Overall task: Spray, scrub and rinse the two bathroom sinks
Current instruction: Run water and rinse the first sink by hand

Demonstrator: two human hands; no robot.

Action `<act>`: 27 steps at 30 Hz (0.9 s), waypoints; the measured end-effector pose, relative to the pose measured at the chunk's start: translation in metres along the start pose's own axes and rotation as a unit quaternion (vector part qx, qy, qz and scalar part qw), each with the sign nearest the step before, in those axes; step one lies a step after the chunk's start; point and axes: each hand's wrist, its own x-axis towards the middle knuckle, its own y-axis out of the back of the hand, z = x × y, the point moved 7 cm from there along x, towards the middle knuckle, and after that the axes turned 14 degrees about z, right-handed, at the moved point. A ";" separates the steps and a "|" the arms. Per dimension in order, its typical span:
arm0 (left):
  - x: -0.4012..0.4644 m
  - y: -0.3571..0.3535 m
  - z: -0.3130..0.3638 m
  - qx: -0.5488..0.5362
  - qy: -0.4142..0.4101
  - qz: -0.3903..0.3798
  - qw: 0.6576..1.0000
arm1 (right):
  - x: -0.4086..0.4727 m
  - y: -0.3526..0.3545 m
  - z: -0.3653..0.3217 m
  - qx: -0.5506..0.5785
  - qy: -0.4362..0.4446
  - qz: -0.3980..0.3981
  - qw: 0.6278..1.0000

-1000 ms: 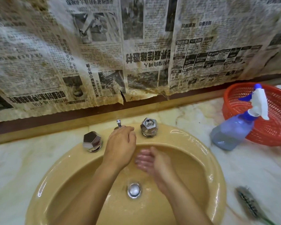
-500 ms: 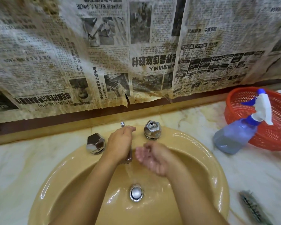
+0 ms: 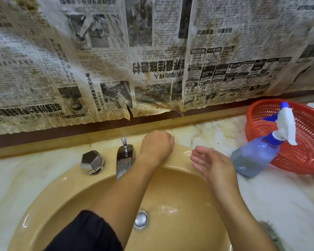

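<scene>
Left hand (image 3: 157, 144) clenched over right tap knob on sink (image 3: 62, 189) rim, right hand (image 3: 213, 163) relaxed beside it

The pale veined marble counter (image 3: 288, 201) holds the mustard-yellow ceramic sink (image 3: 65, 192) under my hands; right of my right hand (image 3: 211, 163) stand a blue plastic spray bottle (image 3: 256, 156) and a red plastic mesh basket (image 3: 308, 134).

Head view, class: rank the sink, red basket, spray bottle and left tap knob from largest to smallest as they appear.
1. Sink, by far the largest.
2. Red basket, though cut off at the frame edge.
3. Spray bottle.
4. Left tap knob, smallest.
</scene>
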 end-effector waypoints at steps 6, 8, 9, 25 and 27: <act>-0.060 0.008 0.011 0.114 -0.172 -0.078 0.975 | -0.011 0.027 0.045 0.043 -0.069 0.008 0.997; -0.079 0.030 0.006 0.030 -0.159 -0.102 0.982 | -0.019 0.020 0.064 0.031 -0.103 -0.002 0.994; -0.084 0.045 0.003 -0.003 -0.137 -0.097 0.986 | -0.025 0.012 0.074 0.019 -0.123 -0.010 0.992; -0.109 0.114 -0.112 -0.232 0.215 0.069 0.946 | -0.093 -0.101 0.110 -0.048 -0.351 -0.189 0.916; -0.103 0.111 -0.108 -0.270 0.224 0.094 0.932 | -0.067 -0.098 0.079 -0.109 -0.282 -0.195 0.933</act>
